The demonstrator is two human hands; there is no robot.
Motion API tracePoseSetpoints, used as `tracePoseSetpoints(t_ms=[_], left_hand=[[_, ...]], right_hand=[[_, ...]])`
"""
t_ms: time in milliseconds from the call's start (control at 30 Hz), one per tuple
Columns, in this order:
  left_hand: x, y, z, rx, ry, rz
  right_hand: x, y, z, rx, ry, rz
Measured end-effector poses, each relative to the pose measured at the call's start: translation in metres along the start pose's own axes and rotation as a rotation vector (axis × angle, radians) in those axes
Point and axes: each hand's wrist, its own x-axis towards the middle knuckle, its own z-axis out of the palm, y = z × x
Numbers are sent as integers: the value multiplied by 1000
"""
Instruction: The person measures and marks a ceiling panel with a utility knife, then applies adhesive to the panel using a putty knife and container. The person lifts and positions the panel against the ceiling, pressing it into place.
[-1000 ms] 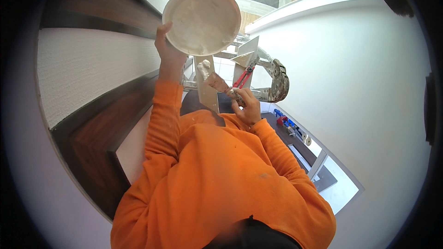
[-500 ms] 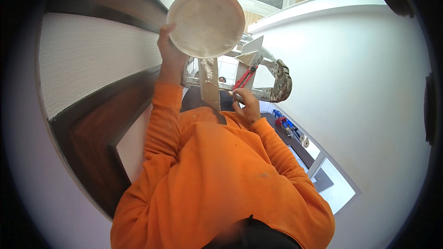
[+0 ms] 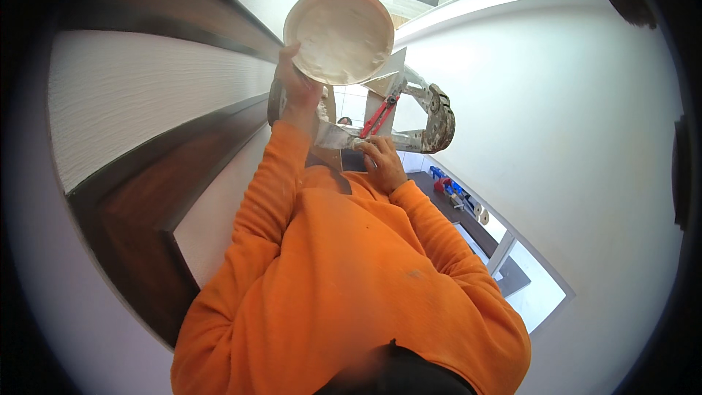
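My left hand grips a round, pale tub with white paste inside. Below it my right hand is closed on a putty knife, whose blade is coated white and lies over a narrow tan board with lumps of paste along it. A red-handled hand tool rests against pale board pieces just past my right hand. These pieces are on a paint-spattered aluminium stepladder in front of me.
A white wall rises on my right, dark wood trim on my left. Through a low opening at the right show a dark counter and blue and red tools. A person's head is partly visible below the ladder.
The tub and my left hand have moved to the right. The knife blade has turned and moved along the tan board, with my right hand shifting slightly left and up.
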Motion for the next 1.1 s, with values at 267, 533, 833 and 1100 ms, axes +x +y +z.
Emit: tracePoseSetpoints(t_ms=[267, 533, 833, 1100], left_hand=[[2, -13, -6, 147, 80, 18], [16, -24, -7, 135, 105, 38], [22, -27, -14, 72, 93, 13], [21, -29, -12, 121, 110, -6]], right_hand=[[-26, 3, 18, -14, 69, -25], [-49, 13, 52, 93, 128, 55], [-52, 30, 57, -12, 121, -6], [-58, 34, 51, 1, 106, 25]])
